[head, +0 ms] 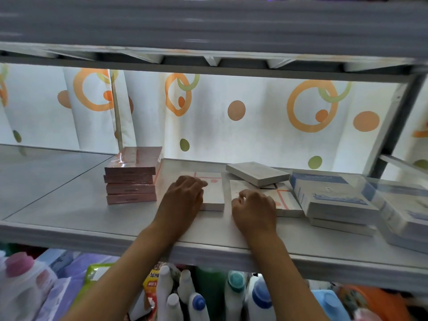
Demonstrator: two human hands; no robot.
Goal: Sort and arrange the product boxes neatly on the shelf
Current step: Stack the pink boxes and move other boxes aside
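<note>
A stack of several pink boxes [132, 179] stands on the grey shelf [69, 205]. Right of it lies a flat white box with orange lines [214, 193], and my left hand [183, 198] rests on its left part, fingers curled over the top. A second white box with orange lines [287, 200] lies beside it, with my right hand [254, 209] laid on its near left corner. A grey box [257, 173] sits tilted behind, partly on the second white box. Blue-and-white boxes [333, 198] are stacked at the right.
More blue-and-white boxes [403, 214] lie at the far right by the shelf post [393, 128]. A curtain with orange rings [231, 112] hangs behind. Another shelf board [208, 26] runs overhead. Bottles [236, 295] and packets stand below.
</note>
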